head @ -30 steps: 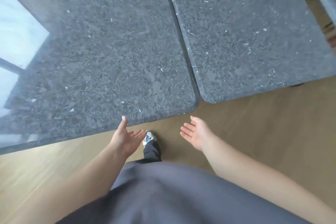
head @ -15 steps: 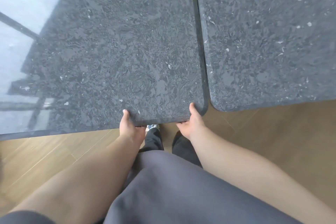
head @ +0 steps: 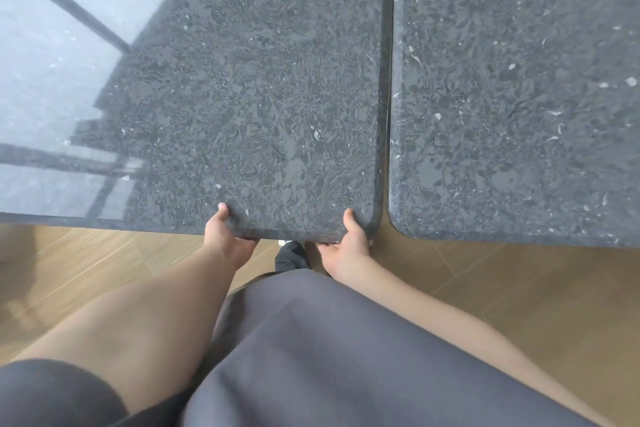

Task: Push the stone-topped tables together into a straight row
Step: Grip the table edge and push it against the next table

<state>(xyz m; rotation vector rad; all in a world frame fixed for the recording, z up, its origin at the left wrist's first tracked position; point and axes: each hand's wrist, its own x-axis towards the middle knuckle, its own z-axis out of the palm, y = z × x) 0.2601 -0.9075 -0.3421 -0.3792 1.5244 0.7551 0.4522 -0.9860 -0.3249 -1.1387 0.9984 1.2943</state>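
Two dark speckled stone-topped tables fill the upper view. The left table and the right table stand side by side with a narrow dark gap between their long edges. The right table's near edge lies slightly closer to me than the left one's. My left hand grips the left table's near edge, thumb on top and fingers underneath. My right hand grips the same edge close to its rounded right corner, thumb on top.
Light wooden floor lies below the tables. My grey clothing and one dark trouser leg with a shoe sit between my arms. A bright window reflection covers the left table's far left.
Both hands went from open in the air to gripping the left table's near edge. The gap between the tables now looks straighter and more parallel, and the view has moved closer.
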